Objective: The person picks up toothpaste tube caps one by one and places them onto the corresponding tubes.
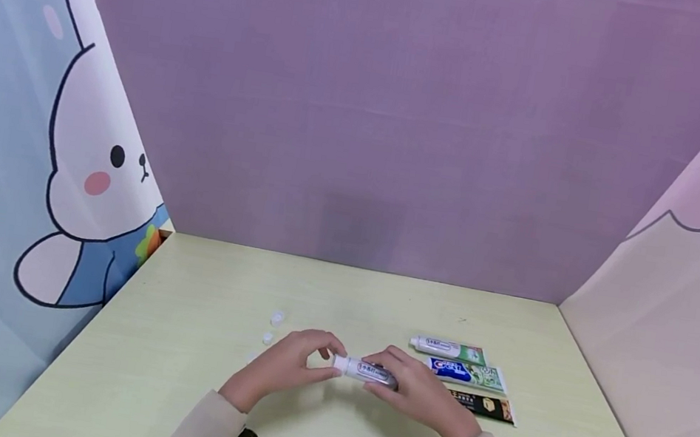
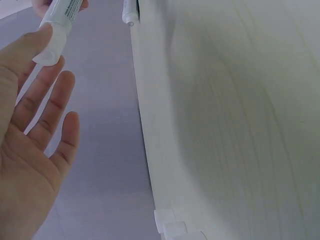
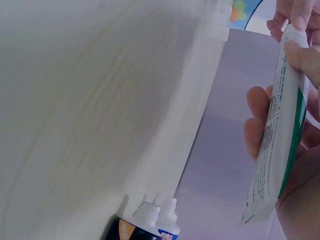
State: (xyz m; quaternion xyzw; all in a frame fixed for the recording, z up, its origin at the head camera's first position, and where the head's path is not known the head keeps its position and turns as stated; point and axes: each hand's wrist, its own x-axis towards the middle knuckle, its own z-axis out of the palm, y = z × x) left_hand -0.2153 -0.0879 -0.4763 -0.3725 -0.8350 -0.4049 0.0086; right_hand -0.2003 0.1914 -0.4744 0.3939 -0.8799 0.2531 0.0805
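Note:
A white toothpaste tube (image 1: 367, 372) with a green band, seen in the right wrist view, is held above the table. My right hand (image 1: 416, 390) grips its body between thumb and fingers. At the other end, my left hand (image 1: 284, 363) pinches the tube's white cap (image 2: 49, 52) with thumb and index finger, while its remaining fingers stick out loosely in the left wrist view. The cap sits on the tube's end. From the frames I cannot tell whether it is screwed tight.
To the right lie a white-and-green toothpaste tube (image 1: 444, 348), a blue-and-green one (image 1: 468, 374) and a black one (image 1: 486, 406), partly behind my right hand. Loose white caps (image 1: 277, 317) stand left on the pale table (image 1: 213, 281). A purple cloth (image 1: 368, 139) rises behind.

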